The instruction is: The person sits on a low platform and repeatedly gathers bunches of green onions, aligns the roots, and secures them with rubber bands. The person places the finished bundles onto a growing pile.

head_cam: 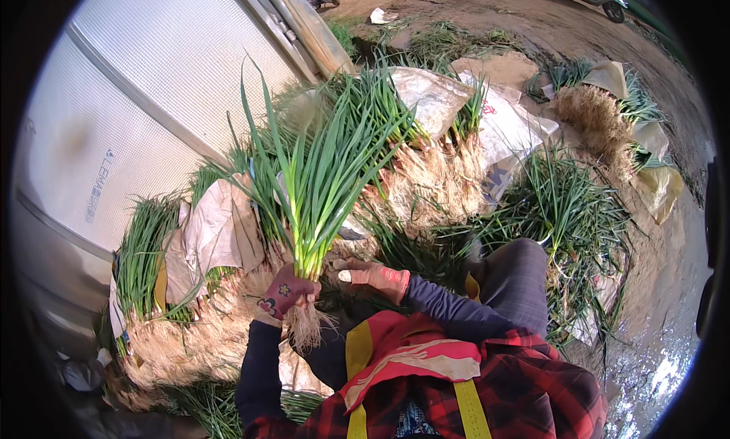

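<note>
My left hand (285, 296), in a dark red patterned glove with bare fingertips, grips a bunch of green onions (313, 211) near its base. The long green leaves fan upward and away from me, while pale stringy roots (308, 328) hang below the fist. My right hand (373, 278), in a worn orange-red glove, is just right of the stalks with its thumb pointing toward them. Its fingers are partly in shadow, so whether they hold anything is unclear. Loose green onion leaves (416, 256) lie beyond the right hand.
Rooted onion bundles (439, 177) lie ahead, partly under white woven sacks (428, 97). More bundles (142, 268) stand left, against a translucent panel wall (142, 85). A leafy heap (564, 211) rests beside my right knee (513, 279). Wet muddy ground (656, 302) lies right; covered bundles (593, 114) sit farther off.
</note>
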A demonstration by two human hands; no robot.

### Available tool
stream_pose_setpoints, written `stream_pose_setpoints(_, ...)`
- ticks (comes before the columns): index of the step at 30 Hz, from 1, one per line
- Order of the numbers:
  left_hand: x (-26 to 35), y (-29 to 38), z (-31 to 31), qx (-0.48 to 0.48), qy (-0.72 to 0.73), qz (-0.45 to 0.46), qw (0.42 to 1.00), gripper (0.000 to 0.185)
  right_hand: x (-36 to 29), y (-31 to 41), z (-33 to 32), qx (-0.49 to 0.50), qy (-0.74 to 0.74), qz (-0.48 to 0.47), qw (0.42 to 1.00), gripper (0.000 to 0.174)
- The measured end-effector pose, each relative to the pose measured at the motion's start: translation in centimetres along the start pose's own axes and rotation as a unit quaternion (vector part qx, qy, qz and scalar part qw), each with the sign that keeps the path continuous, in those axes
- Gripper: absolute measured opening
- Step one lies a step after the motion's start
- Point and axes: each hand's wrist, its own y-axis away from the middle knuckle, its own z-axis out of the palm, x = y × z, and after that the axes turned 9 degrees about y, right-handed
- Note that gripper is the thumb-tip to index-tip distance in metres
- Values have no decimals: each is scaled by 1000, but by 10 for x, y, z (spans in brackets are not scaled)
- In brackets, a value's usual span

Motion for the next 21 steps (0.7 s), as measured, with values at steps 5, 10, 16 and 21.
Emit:
stream_pose_setpoints(5,10,51,-15,-36,-88,-60,994,15,6,-73,46,-146,-429,-300,839,38)
stream_pose_setpoints(10,-40,110,-73,116,-237,18,964,18,-19,-86,-15,90,-498,-211,836,39)
stream_pose_setpoints(16,-89,171,-144,316,-551,-9,772,17,-51,-75,-92,257,-505,-189,802,24)
stream_pose_setpoints(21,-99,217,-183,426,-671,25,606,19,-78,-19,-159,316,-383,-312,810,20)
